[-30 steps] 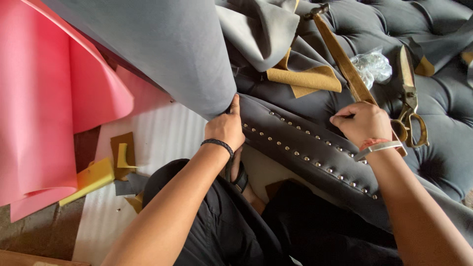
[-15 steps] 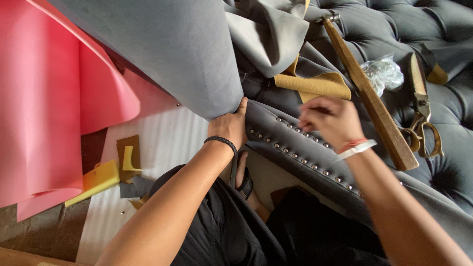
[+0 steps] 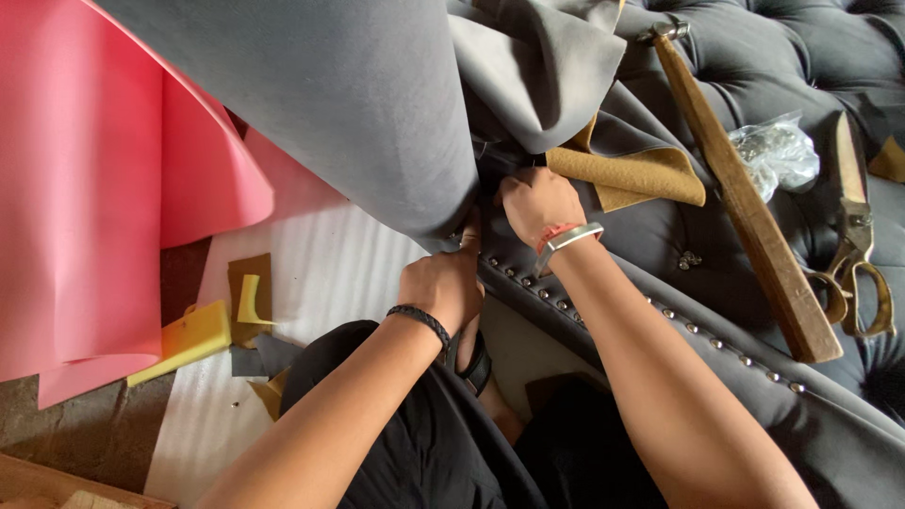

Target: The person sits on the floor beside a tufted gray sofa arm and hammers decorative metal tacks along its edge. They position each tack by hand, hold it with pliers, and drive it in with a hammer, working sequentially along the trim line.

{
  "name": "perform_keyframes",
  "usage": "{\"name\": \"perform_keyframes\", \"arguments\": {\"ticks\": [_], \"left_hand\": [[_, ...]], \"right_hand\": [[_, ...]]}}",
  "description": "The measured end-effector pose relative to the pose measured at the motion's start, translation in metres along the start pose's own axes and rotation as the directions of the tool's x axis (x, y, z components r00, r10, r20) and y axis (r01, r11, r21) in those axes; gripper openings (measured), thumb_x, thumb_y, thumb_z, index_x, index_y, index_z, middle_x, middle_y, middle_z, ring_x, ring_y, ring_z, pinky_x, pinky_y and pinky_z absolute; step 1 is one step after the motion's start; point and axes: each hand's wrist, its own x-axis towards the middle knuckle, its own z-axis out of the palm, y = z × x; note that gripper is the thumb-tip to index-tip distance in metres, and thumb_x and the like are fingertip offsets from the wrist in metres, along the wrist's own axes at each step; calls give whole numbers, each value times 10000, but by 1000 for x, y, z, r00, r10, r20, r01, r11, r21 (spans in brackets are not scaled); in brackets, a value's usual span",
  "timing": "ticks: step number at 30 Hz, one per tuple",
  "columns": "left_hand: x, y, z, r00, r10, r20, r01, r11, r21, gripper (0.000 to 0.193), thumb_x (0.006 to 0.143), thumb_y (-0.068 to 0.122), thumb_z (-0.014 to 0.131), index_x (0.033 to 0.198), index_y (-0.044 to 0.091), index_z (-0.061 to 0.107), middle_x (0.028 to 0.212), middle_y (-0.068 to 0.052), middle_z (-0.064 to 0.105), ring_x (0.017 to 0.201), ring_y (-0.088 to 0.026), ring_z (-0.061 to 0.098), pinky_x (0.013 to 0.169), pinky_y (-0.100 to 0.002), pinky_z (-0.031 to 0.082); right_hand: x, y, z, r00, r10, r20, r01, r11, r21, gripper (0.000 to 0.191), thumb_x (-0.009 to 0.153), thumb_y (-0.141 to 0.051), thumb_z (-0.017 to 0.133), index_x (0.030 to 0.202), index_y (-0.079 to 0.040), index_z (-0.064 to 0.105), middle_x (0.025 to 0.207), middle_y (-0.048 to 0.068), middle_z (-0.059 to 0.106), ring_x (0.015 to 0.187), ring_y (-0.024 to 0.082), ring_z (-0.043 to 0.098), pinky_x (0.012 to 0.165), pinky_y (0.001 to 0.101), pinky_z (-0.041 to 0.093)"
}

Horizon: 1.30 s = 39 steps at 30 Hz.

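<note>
- Evidently, in the head view, the left hand pinches the grey fabric against the studded edge of the tufted grey panel, seemingly to keep the cloth taut there.
- The right hand is curled narrow at the fold just above; its fingertips are buried in cloth, so I cannot tell what it grips.
- A wooden-handled hammer and brass scissors lie near on the panel, beside a clear plastic bag.
- Pink foam runs off the frame's left.
</note>
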Motion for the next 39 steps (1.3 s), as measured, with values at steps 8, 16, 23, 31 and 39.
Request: {"name": "perform_keyframes", "arguments": {"ticks": [8,16,23,31,39], "left_hand": [[6,-4,0,1000,20,8,-20,999,-44,989,855,220,585,1648,256,-3,1062,-195,733,977,-374,710,845,-471,567],[3,-8,-3,999,36,26,-34,996,-85,974,871,253,589,1653,206,11,1107,-207,723,1013,-365,708,893,-458,556],[3,-3,-7,997,-13,76,22,993,-118,955,882,261,588,1655,243,28,1145,-188,716,1069,-355,691,910,-453,553],[19,-9,1,1000,-10,1,10,995,-98,773,874,165,616,1577,245,305,1198,-185,715,1114,-365,687,895,-470,571],[15,1,-7,1000,-3,-22,3,1000,6,918,894,74,590,1647,260,98,1244,-237,652,1080,-397,683,865,-473,575]], "right_hand": [[39,7,16,922,-213,322,338,850,-405,318,926,-315,551,1003,-109,781,1112,220,712,1030,411,672,923,475,536],[71,41,25,759,-479,442,535,845,-3,233,855,-203,683,1052,-164,801,1090,102,789,1043,263,732,941,344,548],[31,8,20,977,41,209,-71,988,136,207,790,-151,712,958,-162,833,988,89,804,976,242,746,894,337,555],[-4,-21,19,990,118,-77,-124,989,-78,240,782,-211,654,936,-270,828,1022,109,751,960,337,705,868,433,559],[25,17,19,987,-161,31,162,986,-33,221,798,-211,669,943,-225,835,1025,92,774,942,321,729,871,406,570]]}}
